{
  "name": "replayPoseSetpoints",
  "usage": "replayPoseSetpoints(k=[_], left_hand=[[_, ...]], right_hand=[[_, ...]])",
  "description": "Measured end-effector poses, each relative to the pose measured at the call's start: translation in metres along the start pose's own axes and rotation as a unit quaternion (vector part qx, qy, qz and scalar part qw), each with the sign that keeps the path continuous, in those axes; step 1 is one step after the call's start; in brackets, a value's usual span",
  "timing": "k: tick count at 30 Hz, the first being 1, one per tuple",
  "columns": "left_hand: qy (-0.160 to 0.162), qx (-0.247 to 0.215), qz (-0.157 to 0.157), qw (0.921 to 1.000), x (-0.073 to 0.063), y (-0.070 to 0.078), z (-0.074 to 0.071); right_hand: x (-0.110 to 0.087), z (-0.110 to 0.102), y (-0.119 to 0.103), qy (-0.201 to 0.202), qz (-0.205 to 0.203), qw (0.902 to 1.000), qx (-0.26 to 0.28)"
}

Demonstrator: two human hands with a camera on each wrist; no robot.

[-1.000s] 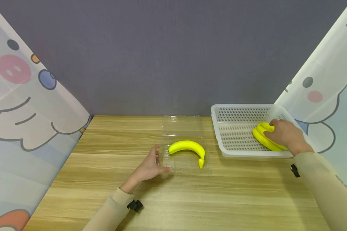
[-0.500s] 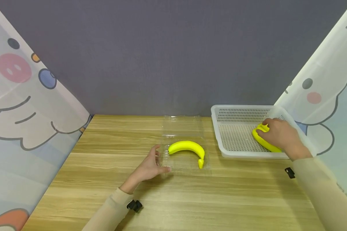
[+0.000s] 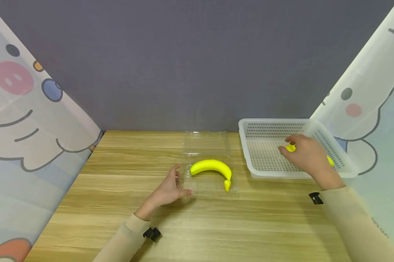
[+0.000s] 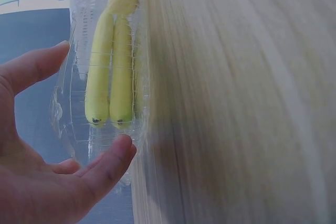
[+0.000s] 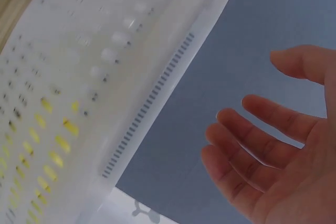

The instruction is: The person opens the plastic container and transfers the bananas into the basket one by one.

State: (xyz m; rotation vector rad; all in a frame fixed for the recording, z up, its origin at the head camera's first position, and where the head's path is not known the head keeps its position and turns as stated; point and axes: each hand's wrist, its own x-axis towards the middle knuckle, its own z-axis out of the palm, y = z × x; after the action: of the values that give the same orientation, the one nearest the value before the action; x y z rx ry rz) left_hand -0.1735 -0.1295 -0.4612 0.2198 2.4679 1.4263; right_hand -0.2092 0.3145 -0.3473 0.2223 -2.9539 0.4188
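A clear plastic clamshell box [image 3: 203,143] lies on the table with its lid laid back. Inside is a bunch of yellow bananas [image 3: 213,165]; the left wrist view shows them joined at the stem. My left hand [image 3: 167,189] holds the box's near left corner between thumb and fingers. Over the white basket [image 3: 259,173] is my right hand [image 3: 306,154], its fingers loosely bent and nothing between them in the right wrist view. More yellow bananas [image 3: 330,161] lie in that basket, mostly hidden under the hand.
The wooden table [image 3: 210,233] ends at a grey wall [image 3: 197,65]. Printed cartoon sheets [image 3: 15,123] stand along both sides. Slots [image 5: 149,106] line the basket's side, and its raised rim surrounds the bananas.
My right hand has moved left over the basket and now covers most of the bananas there. The left hand, the box and the bananas inside it have stayed put.
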Motion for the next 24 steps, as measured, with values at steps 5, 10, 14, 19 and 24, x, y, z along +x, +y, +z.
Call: replayPoseSetpoints(k=[5, 10, 14, 19, 24], left_hand=[[0.000, 0.000, 0.000, 1.0000, 0.000, 0.001, 0.000], [0.000, 0.003, -0.001, 1.0000, 0.000, 0.001, 0.000], [0.000, 0.002, -0.002, 1.0000, 0.000, -0.001, 0.001], [0.001, -0.001, -0.001, 1.0000, 0.001, -0.001, 0.001], [-0.006, 0.000, 0.003, 1.0000, 0.001, -0.002, 0.001]], right_hand=[[-0.003, 0.004, -0.013, -0.002, -0.001, 0.9999, 0.014], [-0.007, 0.006, -0.025, -0.005, -0.002, 0.9995, 0.031], [-0.010, 0.007, -0.034, 0.004, -0.011, 0.9992, 0.038], [-0.012, 0.008, -0.044, 0.020, -0.031, 0.9981, 0.049], [-0.015, 0.011, -0.053, 0.029, -0.046, 0.9970, 0.056]])
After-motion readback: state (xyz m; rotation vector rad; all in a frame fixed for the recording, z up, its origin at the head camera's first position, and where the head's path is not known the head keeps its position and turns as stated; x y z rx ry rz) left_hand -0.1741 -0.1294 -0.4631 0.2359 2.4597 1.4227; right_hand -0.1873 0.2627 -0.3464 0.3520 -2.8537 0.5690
